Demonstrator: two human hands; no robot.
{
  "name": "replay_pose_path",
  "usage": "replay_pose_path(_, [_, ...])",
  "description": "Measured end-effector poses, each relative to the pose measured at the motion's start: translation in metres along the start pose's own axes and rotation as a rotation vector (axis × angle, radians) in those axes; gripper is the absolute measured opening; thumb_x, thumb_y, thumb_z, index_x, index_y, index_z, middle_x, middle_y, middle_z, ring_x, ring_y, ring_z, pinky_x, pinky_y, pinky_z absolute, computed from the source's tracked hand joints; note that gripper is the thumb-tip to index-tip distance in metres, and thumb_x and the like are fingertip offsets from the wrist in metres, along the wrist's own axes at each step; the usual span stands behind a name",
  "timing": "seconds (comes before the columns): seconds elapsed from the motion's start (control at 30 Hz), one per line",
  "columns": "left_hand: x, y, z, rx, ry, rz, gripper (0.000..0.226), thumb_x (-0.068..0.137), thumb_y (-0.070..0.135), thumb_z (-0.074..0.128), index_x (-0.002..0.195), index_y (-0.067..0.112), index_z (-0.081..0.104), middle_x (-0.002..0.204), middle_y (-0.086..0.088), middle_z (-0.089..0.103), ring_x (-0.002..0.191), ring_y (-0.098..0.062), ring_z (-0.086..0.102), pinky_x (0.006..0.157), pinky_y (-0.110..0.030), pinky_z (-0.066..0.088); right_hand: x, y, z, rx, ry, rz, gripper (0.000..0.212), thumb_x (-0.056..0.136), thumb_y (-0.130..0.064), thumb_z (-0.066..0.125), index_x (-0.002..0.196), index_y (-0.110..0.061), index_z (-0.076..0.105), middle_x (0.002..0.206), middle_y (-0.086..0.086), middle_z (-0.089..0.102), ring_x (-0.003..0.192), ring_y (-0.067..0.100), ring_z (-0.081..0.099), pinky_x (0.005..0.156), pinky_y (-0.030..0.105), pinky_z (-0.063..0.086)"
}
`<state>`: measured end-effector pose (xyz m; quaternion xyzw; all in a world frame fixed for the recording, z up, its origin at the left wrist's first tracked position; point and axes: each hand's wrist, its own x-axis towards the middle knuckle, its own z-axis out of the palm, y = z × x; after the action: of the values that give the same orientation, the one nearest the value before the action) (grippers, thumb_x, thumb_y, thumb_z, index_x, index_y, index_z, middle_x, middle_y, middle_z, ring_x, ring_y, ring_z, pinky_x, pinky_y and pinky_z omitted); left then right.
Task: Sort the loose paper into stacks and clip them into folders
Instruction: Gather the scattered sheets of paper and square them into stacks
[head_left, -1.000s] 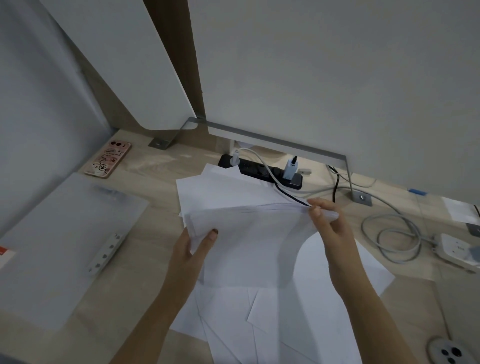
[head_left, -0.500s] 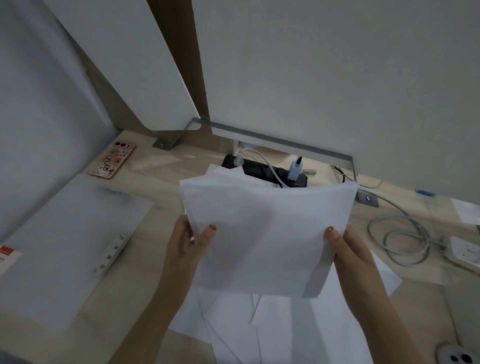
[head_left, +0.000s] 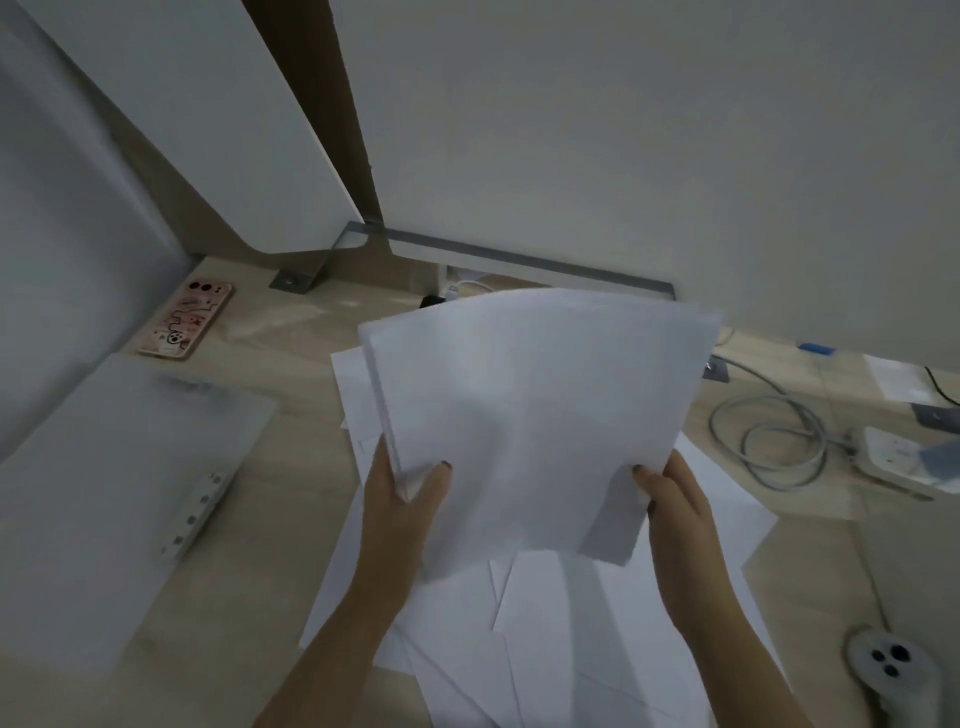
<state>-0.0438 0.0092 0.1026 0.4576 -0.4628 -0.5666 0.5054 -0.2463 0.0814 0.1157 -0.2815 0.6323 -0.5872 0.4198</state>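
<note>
A bundle of white paper sheets (head_left: 535, 415) is held up above the wooden desk (head_left: 291, 338), tilted toward me. My left hand (head_left: 400, 499) grips its lower left edge with the thumb on top. My right hand (head_left: 675, 499) grips the lower right edge, thumb on the front. More loose white sheets (head_left: 561, 634) lie spread on the desk beneath. A translucent folder (head_left: 104, 493) with a white clip strip (head_left: 195, 514) lies flat at the left.
A phone in a pink case (head_left: 187, 319) lies at the back left. A coiled grey cable (head_left: 774, 436) and a white adapter (head_left: 904, 457) sit at the right, a white controller (head_left: 893, 670) at the lower right. White partition panels (head_left: 623, 156) close off the back.
My right hand shifted from the sheet's top right corner to the lower right edge, and both hands raised the bundle, which now hides the power strip.
</note>
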Motion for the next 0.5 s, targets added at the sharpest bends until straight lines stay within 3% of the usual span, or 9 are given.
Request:
replay_pose_path(0.07, [0.003, -0.001, -0.008, 0.034, 0.022, 0.036, 0.032, 0.061, 0.034, 0.062, 0.091, 0.029, 0.052, 0.084, 0.010, 0.060, 0.075, 0.003, 0.058, 0.067, -0.011, 0.048, 0.001, 0.004, -0.008, -0.021, 0.014, -0.008, 0.024, 0.091, -0.004, 0.042, 0.101, -0.013, 0.061, 0.102, 0.002, 0.065, 0.104, 0.023, 0.057, 0.091, 0.042, 0.043])
replay_pose_path(0.13, [0.003, -0.009, -0.007, 0.053, -0.037, -0.028, 0.033, 0.064, 0.031, 0.064, 0.096, 0.034, 0.053, 0.094, 0.008, 0.061, 0.085, -0.002, 0.059, 0.076, -0.016, 0.050, 0.000, 0.013, -0.005, -0.028, 0.023, 0.045, 0.030, 0.091, -0.006, 0.043, 0.116, -0.015, 0.058, 0.114, 0.000, 0.063, 0.113, 0.020, 0.055, 0.097, 0.040, 0.041])
replay_pose_path(0.23, [0.002, -0.017, 0.003, 0.083, -0.124, -0.079, 0.038, 0.069, 0.022, 0.060, 0.105, 0.034, 0.054, 0.103, 0.011, 0.065, 0.093, -0.002, 0.062, 0.080, -0.012, 0.051, -0.002, 0.020, 0.009, 0.008, 0.069, 0.085, 0.032, 0.092, -0.011, 0.044, 0.119, -0.024, 0.057, 0.114, -0.011, 0.063, 0.113, 0.006, 0.054, 0.085, 0.023, 0.042])
replay_pose_path(0.33, [0.005, -0.008, 0.001, 0.056, -0.113, -0.032, 0.045, 0.069, 0.023, 0.061, 0.114, 0.028, 0.053, 0.108, 0.008, 0.065, 0.097, -0.001, 0.063, 0.078, -0.012, 0.051, -0.005, 0.013, 0.010, 0.032, 0.124, 0.035, 0.029, 0.092, -0.008, 0.042, 0.100, -0.028, 0.062, 0.102, -0.012, 0.065, 0.098, 0.006, 0.058, 0.083, 0.025, 0.043])
replay_pose_path(0.4, [0.003, -0.009, -0.006, 0.062, -0.088, -0.029, 0.046, 0.065, 0.032, 0.060, 0.111, 0.031, 0.054, 0.105, 0.009, 0.065, 0.097, -0.001, 0.062, 0.078, -0.016, 0.052, -0.010, 0.014, 0.008, 0.026, 0.167, 0.004, 0.025, 0.089, -0.001, 0.041, 0.089, -0.019, 0.059, 0.088, -0.008, 0.061, 0.086, 0.011, 0.055, 0.079, 0.029, 0.040])
replay_pose_path(0.5, [-0.006, -0.027, -0.006, 0.120, -0.096, -0.117, 0.043, 0.065, 0.031, 0.061, 0.107, 0.036, 0.055, 0.099, 0.016, 0.066, 0.093, 0.003, 0.062, 0.081, -0.019, 0.050, -0.015, 0.028, 0.012, -0.005, 0.178, 0.085, 0.030, 0.088, 0.002, 0.044, 0.108, -0.015, 0.060, 0.099, -0.006, 0.065, 0.095, 0.009, 0.058, 0.077, 0.024, 0.043])
